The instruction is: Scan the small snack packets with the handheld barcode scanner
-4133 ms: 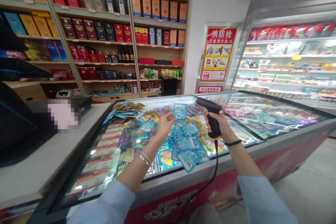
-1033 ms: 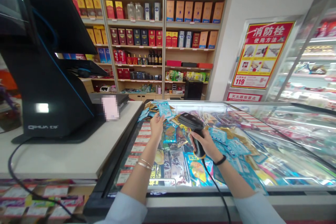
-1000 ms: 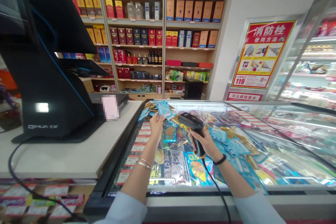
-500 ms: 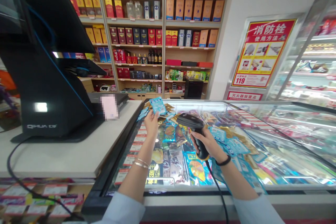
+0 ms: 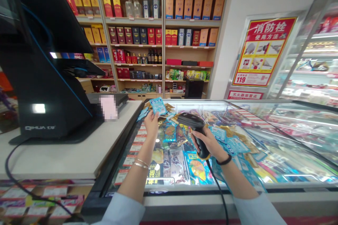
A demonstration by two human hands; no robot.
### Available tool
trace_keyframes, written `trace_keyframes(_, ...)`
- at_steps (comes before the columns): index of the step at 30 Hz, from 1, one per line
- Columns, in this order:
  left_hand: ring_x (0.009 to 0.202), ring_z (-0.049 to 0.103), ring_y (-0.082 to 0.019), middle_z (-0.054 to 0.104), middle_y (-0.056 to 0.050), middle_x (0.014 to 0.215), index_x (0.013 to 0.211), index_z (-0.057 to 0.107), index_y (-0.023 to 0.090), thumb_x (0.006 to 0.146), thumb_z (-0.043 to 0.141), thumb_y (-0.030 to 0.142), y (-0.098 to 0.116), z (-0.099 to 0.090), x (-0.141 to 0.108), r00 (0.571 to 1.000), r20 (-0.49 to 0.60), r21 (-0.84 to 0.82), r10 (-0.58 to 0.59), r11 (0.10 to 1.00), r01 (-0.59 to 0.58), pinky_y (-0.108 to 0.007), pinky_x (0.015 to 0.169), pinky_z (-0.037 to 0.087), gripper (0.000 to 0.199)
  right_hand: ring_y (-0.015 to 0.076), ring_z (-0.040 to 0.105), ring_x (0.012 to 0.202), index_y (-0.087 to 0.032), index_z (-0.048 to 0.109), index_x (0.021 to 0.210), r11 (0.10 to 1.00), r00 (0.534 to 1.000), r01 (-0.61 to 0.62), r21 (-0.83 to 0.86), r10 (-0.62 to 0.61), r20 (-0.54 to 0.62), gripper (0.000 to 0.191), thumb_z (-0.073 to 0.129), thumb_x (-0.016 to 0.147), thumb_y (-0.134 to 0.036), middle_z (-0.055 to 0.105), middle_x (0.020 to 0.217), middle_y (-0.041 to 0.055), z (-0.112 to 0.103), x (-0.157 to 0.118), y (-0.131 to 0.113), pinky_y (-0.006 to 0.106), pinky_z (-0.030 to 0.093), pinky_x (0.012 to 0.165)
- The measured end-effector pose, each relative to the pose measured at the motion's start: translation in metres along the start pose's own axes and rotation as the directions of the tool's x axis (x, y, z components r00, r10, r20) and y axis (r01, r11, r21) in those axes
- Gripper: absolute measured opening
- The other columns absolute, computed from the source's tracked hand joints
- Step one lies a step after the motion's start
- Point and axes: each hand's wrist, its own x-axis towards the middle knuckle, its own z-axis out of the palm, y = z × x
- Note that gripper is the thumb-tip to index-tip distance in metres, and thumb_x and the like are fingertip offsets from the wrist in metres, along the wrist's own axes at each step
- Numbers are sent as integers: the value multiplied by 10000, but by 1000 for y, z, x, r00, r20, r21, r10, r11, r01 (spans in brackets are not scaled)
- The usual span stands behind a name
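A small blue snack packet point(image 5: 158, 105) is pinched in my left hand point(image 5: 151, 123), above a heap of gold and blue packets point(image 5: 144, 113) at the far left of the freezer's glass top. My right hand point(image 5: 208, 142) is wrapped round the handle of a black barcode scanner point(image 5: 191, 121). Its head points left toward the packet, and a black cable point(image 5: 218, 186) runs down from the grip. More blue packets point(image 5: 236, 145) and gold ones lie to the right of the scanner. Several packets, including a blue and gold one point(image 5: 169, 132), rest between my hands.
At left, a black checkout terminal point(image 5: 50, 112) stands on a white counter point(image 5: 71, 158). The chest freezer's frame point(image 5: 185, 201) spans the front, with goods under its glass. Behind stand shelves point(image 5: 137, 21) of boxes and bottles. A red and yellow sign point(image 5: 264, 52) hangs on the right wall.
The view has shifted very slightly. My left hand still holds the blue packet and my right hand the scanner, both in nearly the same places.
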Motion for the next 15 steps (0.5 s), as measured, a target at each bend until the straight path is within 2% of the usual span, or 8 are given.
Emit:
trace_keyframes(10,975,715,-273,763,-112,994,1032,699,127,686,773,420,-6,-3,0,999,34,30,9,1000,-10,-415,940,539,460,89,484,360,-178,555,706,1000,1000,0,19,0,-18,377,705,784,-515,545,555,-32,2,-1,0,202,412,320)
trace_keyframes(15,962,720,-265,765,-101,957,979,695,130,671,791,398,-11,-4,-1,999,7,25,-41,999,41,-421,943,540,420,90,478,354,-181,550,724,996,998,-30,83,34,-54,389,735,751,-522,554,552,-31,2,1,-1,199,410,305)
